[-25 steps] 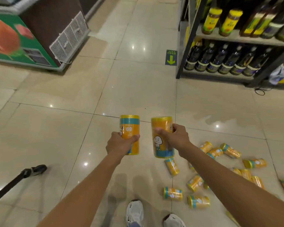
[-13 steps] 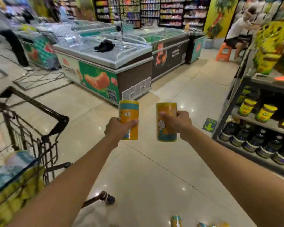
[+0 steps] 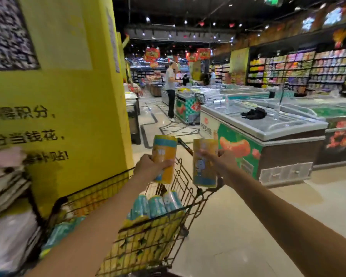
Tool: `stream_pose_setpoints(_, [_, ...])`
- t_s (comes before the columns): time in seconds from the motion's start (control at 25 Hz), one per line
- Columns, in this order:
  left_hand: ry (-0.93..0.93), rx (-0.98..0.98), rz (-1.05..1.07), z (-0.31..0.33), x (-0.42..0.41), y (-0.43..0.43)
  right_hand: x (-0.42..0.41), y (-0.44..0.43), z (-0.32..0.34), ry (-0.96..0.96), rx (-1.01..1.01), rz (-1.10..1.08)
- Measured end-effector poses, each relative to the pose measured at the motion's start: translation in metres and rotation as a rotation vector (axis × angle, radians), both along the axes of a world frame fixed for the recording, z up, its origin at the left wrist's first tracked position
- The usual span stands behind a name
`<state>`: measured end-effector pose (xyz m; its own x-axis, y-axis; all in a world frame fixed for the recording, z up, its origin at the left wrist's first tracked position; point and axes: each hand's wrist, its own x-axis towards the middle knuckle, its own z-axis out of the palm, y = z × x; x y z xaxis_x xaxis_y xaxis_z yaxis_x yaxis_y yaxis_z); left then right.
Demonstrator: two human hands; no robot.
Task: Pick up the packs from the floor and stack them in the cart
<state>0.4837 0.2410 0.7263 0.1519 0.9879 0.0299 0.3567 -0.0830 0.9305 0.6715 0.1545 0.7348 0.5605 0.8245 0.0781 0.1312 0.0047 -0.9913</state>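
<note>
your left hand [image 3: 151, 166] has its fingers curled round the left pack [image 3: 164, 154], held upright. your right hand [image 3: 226, 159] grips the right pack [image 3: 203, 166], near the other but apart. both hang over the handle end of the cart [image 3: 185, 181]. stacked packs [image 3: 158, 204] lie in the cart against its near wall. a pillar [image 3: 68, 96] stands just behind the cart, and a freezer [image 3: 268, 132] sits off to the right.

Left of what my left hand [image 3: 151, 166] grips, the tall yellow pillar [image 3: 74, 92] carries black Chinese print, partly readable: 得积分, below it 分当钱花, lowest 补贴!. The yellow cylindrical pack [image 3: 165, 154] in that grip shows blurred white marks, perhaps "00". Print on the yellow cartoon-figure pack [image 3: 203, 168] gripped by my right hand [image 3: 223, 159], and the red characters on the white freezer end [image 3: 207, 127] beyond it, blur past reading.
</note>
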Motion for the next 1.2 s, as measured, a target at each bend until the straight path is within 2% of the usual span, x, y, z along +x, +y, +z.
stream_pose_setpoints(0.24, [-0.023, -0.054, 0.227, -0.009, -0.181, 0.061, -0.162, 0.105, -0.006, 0.024, -0.041, 0.256])
stream_pose_setpoints(0.48, [-0.1, -0.15, 0.346, -0.038, -0.295, 0.115, -0.264, 0.188, -0.047, 0.024, -0.102, 0.377])
stream_pose_setpoints(0.64, [-0.124, -0.201, 0.378, -0.072, -0.325, 0.165, -0.294, 0.25, -0.08, 0.009, -0.166, 0.43])
stream_pose_setpoints(0.96, [-0.065, -0.429, 0.349, -0.182, -0.339, 0.308, -0.31, 0.412, -0.183, 0.014, -0.304, 0.516])
stream_pose_setpoints(1.2, [-0.007, -0.738, 0.3, -0.287, -0.351, 0.36, -0.315, 0.474, -0.27, 0.013, -0.534, 0.547])
